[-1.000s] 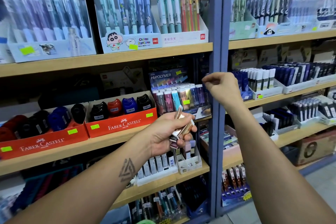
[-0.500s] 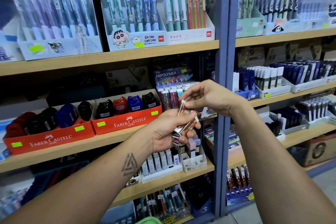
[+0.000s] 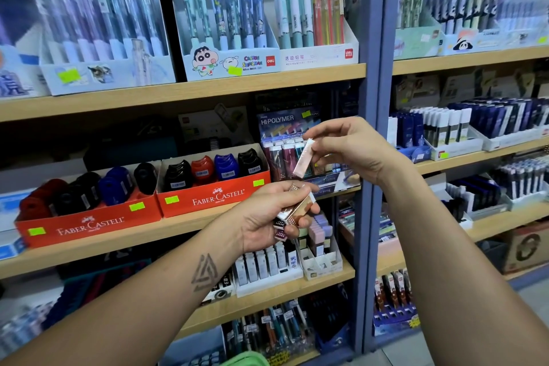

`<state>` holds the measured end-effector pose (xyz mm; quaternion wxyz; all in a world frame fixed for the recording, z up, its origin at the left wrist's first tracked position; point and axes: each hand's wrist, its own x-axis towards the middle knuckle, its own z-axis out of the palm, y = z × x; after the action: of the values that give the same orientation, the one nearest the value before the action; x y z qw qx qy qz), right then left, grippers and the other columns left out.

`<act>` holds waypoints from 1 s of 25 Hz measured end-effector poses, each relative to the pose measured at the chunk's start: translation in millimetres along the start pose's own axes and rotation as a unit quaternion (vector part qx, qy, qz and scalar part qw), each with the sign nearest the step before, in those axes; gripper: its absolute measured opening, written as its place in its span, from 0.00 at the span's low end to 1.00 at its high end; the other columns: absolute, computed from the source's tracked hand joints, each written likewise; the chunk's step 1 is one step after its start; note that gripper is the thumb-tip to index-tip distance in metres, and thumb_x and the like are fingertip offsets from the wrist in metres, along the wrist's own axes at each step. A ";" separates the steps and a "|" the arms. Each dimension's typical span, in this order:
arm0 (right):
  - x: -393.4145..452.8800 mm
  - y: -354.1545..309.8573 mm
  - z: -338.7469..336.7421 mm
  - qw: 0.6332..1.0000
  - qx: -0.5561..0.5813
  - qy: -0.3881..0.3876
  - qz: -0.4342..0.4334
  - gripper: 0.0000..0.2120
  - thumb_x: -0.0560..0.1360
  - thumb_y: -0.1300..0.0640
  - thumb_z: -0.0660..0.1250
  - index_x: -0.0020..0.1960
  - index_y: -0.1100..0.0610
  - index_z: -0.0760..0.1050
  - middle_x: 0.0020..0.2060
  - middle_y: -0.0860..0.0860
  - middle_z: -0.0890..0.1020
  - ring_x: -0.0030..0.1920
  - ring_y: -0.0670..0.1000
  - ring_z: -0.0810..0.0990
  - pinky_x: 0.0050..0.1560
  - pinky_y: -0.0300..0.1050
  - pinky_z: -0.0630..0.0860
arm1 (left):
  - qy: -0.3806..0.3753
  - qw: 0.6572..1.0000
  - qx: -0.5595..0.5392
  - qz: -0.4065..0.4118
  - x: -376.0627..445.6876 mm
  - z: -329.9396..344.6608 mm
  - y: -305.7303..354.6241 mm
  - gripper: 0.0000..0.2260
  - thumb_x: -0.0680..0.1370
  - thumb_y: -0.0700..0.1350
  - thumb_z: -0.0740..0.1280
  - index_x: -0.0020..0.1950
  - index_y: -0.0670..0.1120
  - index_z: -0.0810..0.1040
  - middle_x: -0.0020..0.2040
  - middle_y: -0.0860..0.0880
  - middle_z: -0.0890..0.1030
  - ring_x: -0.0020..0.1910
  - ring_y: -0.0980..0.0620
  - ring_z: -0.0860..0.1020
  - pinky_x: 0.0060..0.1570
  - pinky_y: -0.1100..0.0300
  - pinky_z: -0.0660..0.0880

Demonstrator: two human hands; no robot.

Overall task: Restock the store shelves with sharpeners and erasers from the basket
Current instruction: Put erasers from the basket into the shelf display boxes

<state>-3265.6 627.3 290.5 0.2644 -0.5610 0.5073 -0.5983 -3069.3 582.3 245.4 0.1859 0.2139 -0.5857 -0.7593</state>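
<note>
Pinkish and slim, one case [image 3: 303, 158] is pinched at its top end by the right hand [image 3: 350, 147], tilted in front of the Hi-Polymer display [image 3: 285, 125]. The left hand [image 3: 269, 215] just below clutches a bundle [image 3: 292, 212] of similar cases. Left of both, red boxes [image 3: 208, 197] of sharpeners [image 3: 202, 169] sit on the wooden shelf [image 3: 118, 236]. A green basket rim [image 3: 246, 359] shows near the bottom edge.

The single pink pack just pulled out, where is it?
Head view, centre-right: the pink pack is pinched in the right hand, above the left hand, before the Hi-Polymer display.
</note>
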 end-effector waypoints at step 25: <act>22.0 3.6 -14.7 0.950 -0.211 0.209 -0.095 0.08 0.74 0.67 0.71 0.46 0.54 0.83 0.40 0.55 0.85 0.43 0.56 0.85 0.52 0.55 0.82 | 0.043 0.997 -0.066 -0.002 0.4 3.1 0.1 0.14 0.80 0.36 0.66 0.66 0.38 0.73 0.42 0.39 0.80 0.32 0.48 0.78 0.22 0.65 0.72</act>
<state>-3285.4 611.2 298.3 -0.0299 -0.5118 0.6100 -0.6042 -3071.3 584.6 246.2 0.2232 0.2348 -0.5251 -0.7869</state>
